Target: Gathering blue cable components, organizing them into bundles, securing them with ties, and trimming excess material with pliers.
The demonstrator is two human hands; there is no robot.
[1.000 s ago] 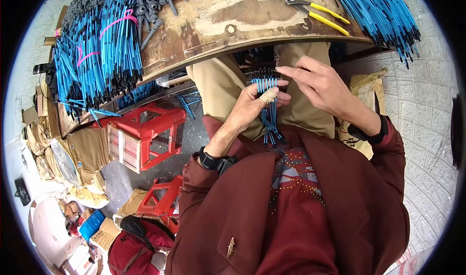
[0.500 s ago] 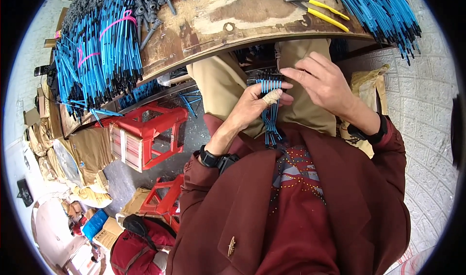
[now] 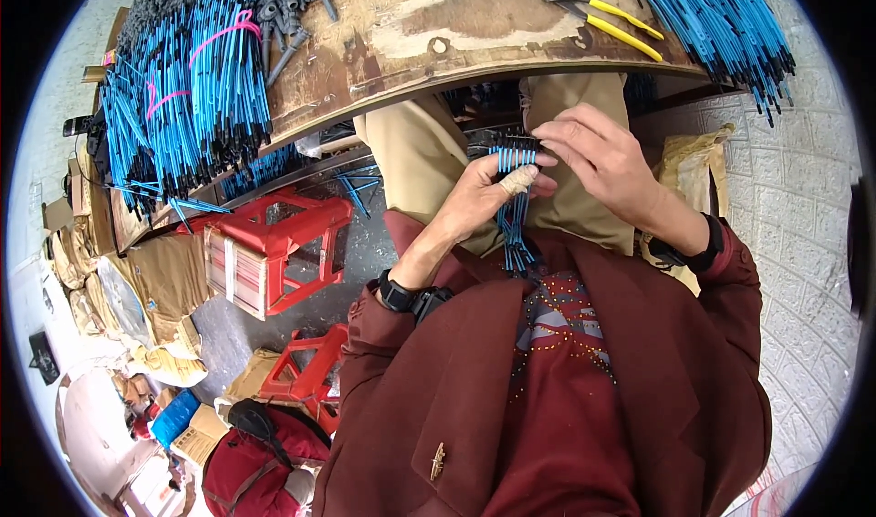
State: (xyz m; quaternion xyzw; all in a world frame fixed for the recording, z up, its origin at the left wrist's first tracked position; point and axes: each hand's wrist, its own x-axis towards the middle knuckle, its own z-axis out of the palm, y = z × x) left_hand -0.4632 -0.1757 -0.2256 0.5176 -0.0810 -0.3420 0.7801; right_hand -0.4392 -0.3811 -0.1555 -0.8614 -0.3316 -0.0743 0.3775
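Note:
A small row of thin blue rods with black ends [image 3: 517, 160] lies in my left hand [image 3: 486, 200], side by side under the fingers. The thumb, wrapped in a beige bandage [image 3: 518, 180], presses across them. Their lower ends hang in a loose bunch toward my jacket, and the black ends point away toward the table. Over those black ends is my right hand [image 3: 602, 159], thumb and fingertips pinched together. Whatever its fingertips hold is too small to make out.
Ahead stands a worn wooden table [image 3: 392, 70] bearing yellow-handled pliers [image 3: 625, 31]. Banded blue rods [image 3: 219, 79] and grey fittings [image 3: 283, 1] pile at the left, more blue rods [image 3: 712, 33] at the right. Red stools [image 3: 301, 229] and a red backpack [image 3: 260, 467] are on my left.
My right fingertips have come slightly closer to the black ends of the rods. The left hand keeps its hold, and the whole view has shifted a little.

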